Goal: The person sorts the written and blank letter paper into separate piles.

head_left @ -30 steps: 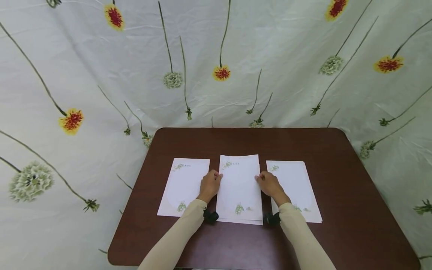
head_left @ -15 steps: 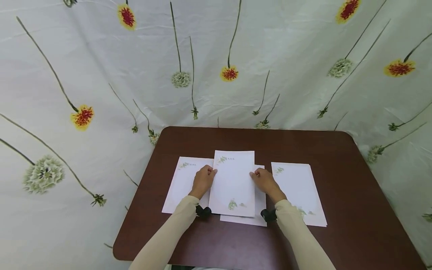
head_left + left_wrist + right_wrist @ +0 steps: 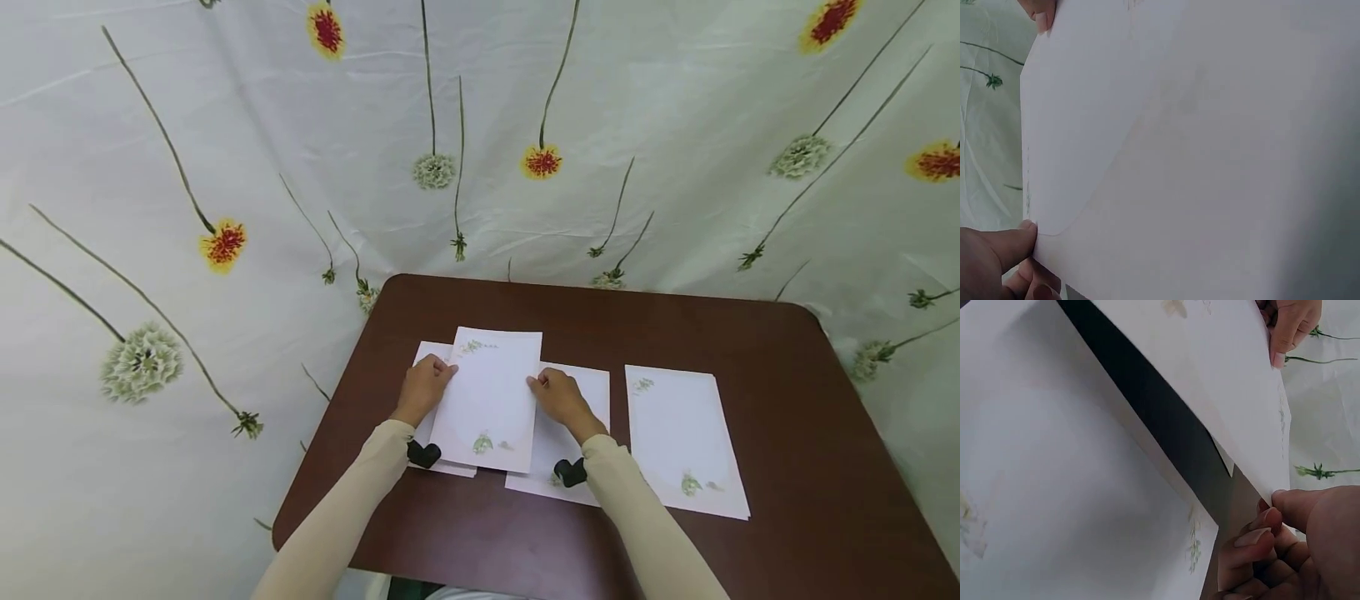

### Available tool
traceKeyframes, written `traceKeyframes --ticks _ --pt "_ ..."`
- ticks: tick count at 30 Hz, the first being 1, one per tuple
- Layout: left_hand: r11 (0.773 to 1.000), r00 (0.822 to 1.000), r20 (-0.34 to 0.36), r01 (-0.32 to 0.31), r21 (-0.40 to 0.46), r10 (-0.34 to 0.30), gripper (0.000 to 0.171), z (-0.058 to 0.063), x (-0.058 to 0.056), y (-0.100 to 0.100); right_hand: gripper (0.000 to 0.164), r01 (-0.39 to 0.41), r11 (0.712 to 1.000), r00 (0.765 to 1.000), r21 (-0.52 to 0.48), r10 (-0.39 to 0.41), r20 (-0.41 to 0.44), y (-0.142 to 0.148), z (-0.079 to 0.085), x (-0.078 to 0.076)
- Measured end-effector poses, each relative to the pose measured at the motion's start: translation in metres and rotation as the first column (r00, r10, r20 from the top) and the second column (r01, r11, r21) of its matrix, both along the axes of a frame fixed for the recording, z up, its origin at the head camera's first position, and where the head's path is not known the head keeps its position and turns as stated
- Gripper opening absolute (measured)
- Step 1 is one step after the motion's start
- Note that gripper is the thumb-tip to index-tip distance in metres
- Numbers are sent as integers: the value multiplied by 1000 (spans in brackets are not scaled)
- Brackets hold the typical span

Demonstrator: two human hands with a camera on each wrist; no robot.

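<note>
A white sheet of paper with pale green plant prints is held above the table between both hands. My left hand pinches its left edge, the thumb lying on top in the left wrist view. On the opposite edge my right hand pinches the sheet between thumb and fingers, as the right wrist view shows. Below the held sheet, partly covered by it, lies the left paper stack. The middle paper stack lies under my right hand and forearm.
A right paper stack, printed alike, lies on the dark brown table. A pale curtain with flower prints hangs behind and beside the table. Black wrist cameras sit below both hands.
Both hands have lifted the top sheet off the middle stack and carried it left over the left stack. The middle stack is now partly uncovered. The head view has shifted.
</note>
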State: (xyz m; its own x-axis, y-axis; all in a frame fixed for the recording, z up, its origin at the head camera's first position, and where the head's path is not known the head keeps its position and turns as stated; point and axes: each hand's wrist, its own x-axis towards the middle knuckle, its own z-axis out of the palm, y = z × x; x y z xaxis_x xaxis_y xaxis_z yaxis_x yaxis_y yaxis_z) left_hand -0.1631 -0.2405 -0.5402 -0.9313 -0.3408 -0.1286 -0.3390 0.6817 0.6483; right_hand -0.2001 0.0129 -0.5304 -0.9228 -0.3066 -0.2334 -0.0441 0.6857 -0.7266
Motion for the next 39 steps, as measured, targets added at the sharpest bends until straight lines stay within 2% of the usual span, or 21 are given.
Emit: traceKeyframes --ticks 10,19,24,33,39 --pt "999 999 37 -17 -42 18 28 2 6 -41 31 -50 999 999 5 50 13 -41 -6 2" --pt "998 997 74 -18 -57 23 27 -7 11 -61 33 -49 998 999 28 49 7 -66 -19 2" --pt "997 996 82 -21 -68 27 27 -13 14 -70 32 -47 997 999 61 46 6 -77 -23 4" --pt "997 996 87 -18 -77 25 28 -19 12 -71 31 -34 991 999 126 37 -24 -83 -24 7" --pt "997 995 96 -16 -74 23 27 -21 10 -72 30 -52 988 999 143 54 -10 -84 -25 8"
